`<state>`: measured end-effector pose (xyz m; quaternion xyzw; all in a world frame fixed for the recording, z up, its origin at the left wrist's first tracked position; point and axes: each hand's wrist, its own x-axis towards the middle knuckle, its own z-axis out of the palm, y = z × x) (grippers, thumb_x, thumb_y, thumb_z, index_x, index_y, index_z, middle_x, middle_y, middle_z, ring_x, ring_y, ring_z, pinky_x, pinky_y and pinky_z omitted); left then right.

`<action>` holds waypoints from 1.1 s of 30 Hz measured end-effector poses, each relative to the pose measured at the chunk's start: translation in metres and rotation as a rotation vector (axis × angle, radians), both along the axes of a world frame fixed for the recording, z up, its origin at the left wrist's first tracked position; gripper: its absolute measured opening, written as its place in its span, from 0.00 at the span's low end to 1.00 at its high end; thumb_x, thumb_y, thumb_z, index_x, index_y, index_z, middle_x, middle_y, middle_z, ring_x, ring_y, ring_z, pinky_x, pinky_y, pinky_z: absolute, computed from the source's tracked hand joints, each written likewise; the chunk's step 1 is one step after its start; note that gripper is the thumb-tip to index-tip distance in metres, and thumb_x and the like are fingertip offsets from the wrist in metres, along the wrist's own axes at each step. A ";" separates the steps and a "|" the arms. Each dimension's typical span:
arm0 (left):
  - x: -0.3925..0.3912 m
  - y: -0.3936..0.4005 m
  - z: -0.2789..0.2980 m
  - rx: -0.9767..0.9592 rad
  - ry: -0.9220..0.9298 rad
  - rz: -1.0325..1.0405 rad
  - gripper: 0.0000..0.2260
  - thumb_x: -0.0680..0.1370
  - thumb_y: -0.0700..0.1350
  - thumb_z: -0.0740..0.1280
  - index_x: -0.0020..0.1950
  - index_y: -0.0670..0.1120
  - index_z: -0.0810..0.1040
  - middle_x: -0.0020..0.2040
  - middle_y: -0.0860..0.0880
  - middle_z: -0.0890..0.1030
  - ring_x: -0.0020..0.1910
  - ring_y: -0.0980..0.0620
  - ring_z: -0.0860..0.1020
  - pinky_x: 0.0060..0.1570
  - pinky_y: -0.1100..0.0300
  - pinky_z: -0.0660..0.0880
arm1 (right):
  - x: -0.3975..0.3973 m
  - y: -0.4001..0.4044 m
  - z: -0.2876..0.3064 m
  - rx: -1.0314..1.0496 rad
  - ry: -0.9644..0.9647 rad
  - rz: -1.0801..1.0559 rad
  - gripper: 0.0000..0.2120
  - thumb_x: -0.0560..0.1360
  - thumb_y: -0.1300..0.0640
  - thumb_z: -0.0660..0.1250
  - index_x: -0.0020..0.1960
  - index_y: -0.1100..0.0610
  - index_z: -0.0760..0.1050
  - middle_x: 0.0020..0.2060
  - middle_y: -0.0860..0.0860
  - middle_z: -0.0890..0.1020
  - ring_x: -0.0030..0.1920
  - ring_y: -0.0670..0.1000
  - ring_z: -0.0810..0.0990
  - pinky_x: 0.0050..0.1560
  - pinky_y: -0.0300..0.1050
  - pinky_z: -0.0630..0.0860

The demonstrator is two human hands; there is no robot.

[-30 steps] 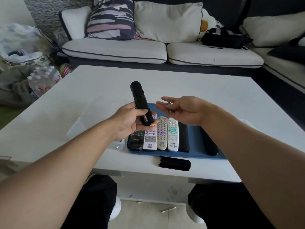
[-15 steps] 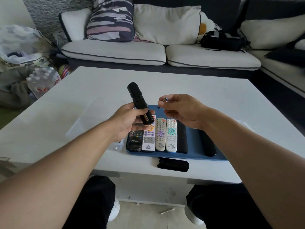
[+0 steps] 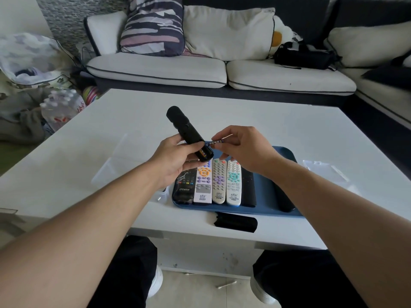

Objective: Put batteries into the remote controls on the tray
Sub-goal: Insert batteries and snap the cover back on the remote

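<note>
My left hand (image 3: 171, 160) grips a black remote (image 3: 184, 130) above the blue tray (image 3: 265, 190), back side up, with a battery showing in its open compartment. My right hand (image 3: 242, 147) pinches a small battery (image 3: 216, 142) right beside that compartment. On the tray lie several remotes side by side: a black one (image 3: 183, 192), a white one with orange buttons (image 3: 203, 183), a white one with purple buttons (image 3: 219, 181), a white one with teal buttons (image 3: 233, 183) and two black ones (image 3: 249, 190) at the right.
A black battery cover (image 3: 235, 223) lies on the white table (image 3: 111, 152) in front of the tray. Clear plastic packaging (image 3: 327, 172) sits right of the tray, and another clear piece (image 3: 109, 172) left of it. A sofa with cushions stands behind the table.
My right hand turned from palm-up to pinching the battery and moved it left to the remote's open end. The left hand tilted the remote slightly.
</note>
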<state>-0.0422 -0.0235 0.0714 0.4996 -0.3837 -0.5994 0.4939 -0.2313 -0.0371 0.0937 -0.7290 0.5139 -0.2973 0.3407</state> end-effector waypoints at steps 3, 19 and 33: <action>0.001 -0.001 0.000 0.006 0.016 0.009 0.08 0.80 0.35 0.69 0.59 0.39 0.78 0.52 0.37 0.85 0.46 0.41 0.86 0.48 0.50 0.84 | 0.001 0.001 -0.002 -0.097 0.086 -0.005 0.04 0.78 0.54 0.71 0.52 0.50 0.83 0.36 0.42 0.85 0.36 0.39 0.84 0.34 0.38 0.76; 0.005 -0.001 -0.001 0.037 0.026 -0.002 0.13 0.80 0.36 0.68 0.64 0.37 0.76 0.52 0.38 0.85 0.47 0.42 0.86 0.49 0.50 0.84 | 0.005 -0.002 -0.008 -0.266 0.339 0.079 0.13 0.73 0.46 0.75 0.58 0.40 0.84 0.47 0.41 0.84 0.38 0.40 0.74 0.41 0.38 0.69; 0.006 0.000 0.002 0.064 0.021 -0.107 0.09 0.81 0.37 0.67 0.61 0.40 0.79 0.51 0.40 0.86 0.49 0.41 0.86 0.49 0.49 0.84 | -0.001 0.005 0.002 -0.091 0.017 -0.013 0.04 0.78 0.51 0.70 0.51 0.45 0.84 0.38 0.45 0.85 0.39 0.44 0.84 0.41 0.51 0.83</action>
